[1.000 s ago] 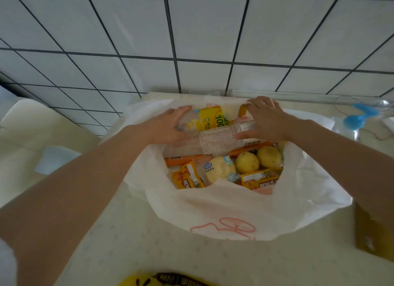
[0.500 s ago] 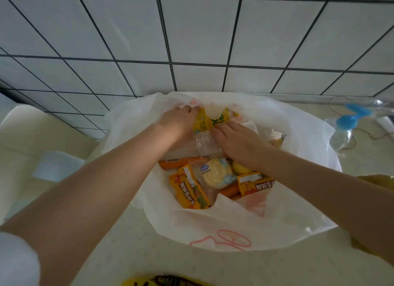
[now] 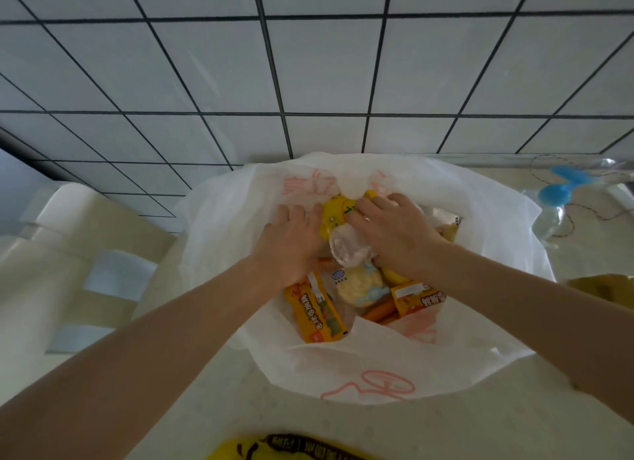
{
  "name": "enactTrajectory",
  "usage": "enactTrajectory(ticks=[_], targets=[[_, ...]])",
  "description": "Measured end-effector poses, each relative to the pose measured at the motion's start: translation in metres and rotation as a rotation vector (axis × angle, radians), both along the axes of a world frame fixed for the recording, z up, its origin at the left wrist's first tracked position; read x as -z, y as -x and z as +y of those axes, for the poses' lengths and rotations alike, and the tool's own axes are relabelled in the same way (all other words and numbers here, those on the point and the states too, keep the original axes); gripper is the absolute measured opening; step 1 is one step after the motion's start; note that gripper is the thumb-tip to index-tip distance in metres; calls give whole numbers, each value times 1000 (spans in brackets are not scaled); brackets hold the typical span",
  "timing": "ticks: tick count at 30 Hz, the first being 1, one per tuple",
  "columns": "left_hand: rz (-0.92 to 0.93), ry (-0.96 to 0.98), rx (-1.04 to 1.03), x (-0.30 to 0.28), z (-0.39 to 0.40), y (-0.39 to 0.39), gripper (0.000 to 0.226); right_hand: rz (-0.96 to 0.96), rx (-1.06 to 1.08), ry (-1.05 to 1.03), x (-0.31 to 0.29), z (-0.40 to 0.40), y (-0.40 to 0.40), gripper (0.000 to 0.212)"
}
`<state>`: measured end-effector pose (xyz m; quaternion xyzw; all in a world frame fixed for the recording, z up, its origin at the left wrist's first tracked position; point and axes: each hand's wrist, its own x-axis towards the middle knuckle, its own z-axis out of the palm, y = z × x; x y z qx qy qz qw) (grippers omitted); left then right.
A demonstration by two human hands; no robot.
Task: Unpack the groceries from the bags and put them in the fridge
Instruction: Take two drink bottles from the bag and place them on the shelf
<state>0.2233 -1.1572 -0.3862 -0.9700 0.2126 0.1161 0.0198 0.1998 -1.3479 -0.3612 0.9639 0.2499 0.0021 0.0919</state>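
Groceries still packed in white bag (image 3: 394, 363) on counter (image 3: 240, 422). Left hand (image 3: 291, 240) and right hand (image 3: 394, 233) both reaching in, curled round clear bottle (image 3: 348, 250) beside yellow bottle (image 3: 334, 216). Unpacking step; next, probably lifting bottle clear for fridge.

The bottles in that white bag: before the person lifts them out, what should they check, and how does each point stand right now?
1. Both hands on the bottles: ok. The left hand and right hand lie on the yellow bottle and clear bottle.
2. Firm grip: cannot tell; the fingertips are hidden.
3. Bag mouth open wide: ok. The white bag is spread open on the counter.
4. Nothing lying on top of the bottles: ok.
5. Loose goods below could shift: not ok. The orange packets and the round cake lie close under the bottles.
6. Fridge ready: cannot tell, not in view.
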Motion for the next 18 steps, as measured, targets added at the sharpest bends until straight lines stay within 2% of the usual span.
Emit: enactTrajectory(ticks=[2, 4, 6, 8, 11, 12, 13, 15, 16, 17, 18], targets=[[114, -18, 21, -2, 4, 17, 83, -32, -42, -119, -9, -5, 18, 53], [160, -69, 46, -1, 6, 37, 87, 4, -46, -214, -10, -13, 45, 64], [252, 3, -67, -8, 6, 55, 91, 98, 20, -282, -11, -20, 71, 75], [340, 135, -206, -17, 4, 64, 90, 202, 72, -396, -15, -21, 92, 68], [308, 215, -278, -24, -1, 68, 73, 441, 130, -454, -22, -14, 109, 61], [310, 221, -313, -23, -2, 67, 69, 425, 148, -475, -20, -10, 108, 63], [314, 230, -342, -22, -4, 66, 68, 395, 206, -558, -19, -6, 108, 60], [324, 260, -402, -19, -9, 63, 72, 388, 414, -725, -23, 2, 101, 30], [333, 286, -428, -17, -12, 60, 76, 360, 509, -742, -23, 6, 94, 18], [341, 318, -454, -14, -16, 55, 81, 371, 617, -743, -22, 10, 85, 18], [350, 346, -477, -13, -19, 49, 86, 403, 712, -717, -18, 14, 75, 30]])
